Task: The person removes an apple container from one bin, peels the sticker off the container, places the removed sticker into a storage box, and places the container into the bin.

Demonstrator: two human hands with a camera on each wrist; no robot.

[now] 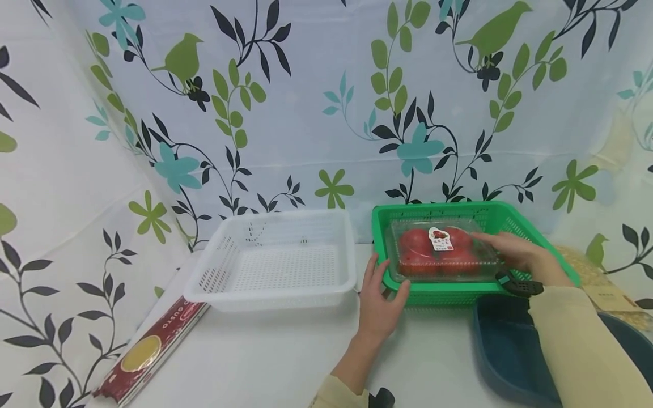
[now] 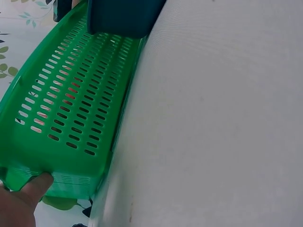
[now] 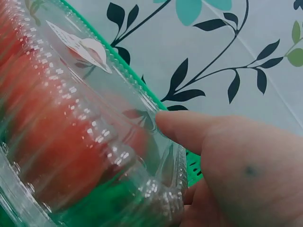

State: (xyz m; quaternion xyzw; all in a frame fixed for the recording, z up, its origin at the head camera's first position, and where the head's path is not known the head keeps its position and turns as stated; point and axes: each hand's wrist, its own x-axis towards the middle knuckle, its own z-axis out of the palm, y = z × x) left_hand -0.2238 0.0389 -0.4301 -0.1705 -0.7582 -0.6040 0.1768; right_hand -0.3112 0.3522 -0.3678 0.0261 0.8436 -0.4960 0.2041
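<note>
The left hand (image 1: 380,303) grips the green basket's (image 1: 454,293) near corner; the right hand (image 1: 520,255) holds the tomato pack (image 1: 441,249) inside.

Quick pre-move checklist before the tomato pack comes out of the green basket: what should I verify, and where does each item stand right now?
1. Right hand on the clear tomato pack: ok, thumb on the lid, fingers at its right edge.
2. Grip fully closed under the pack: cannot tell.
3. Left hand steadying the green basket: ok, it holds the front left rim.
4. Pack lid shut: cannot tell.
5. White basket beside it holds nothing: ok.
6. Table between baskets free: ok; the pasta box lies off to the left.
</note>
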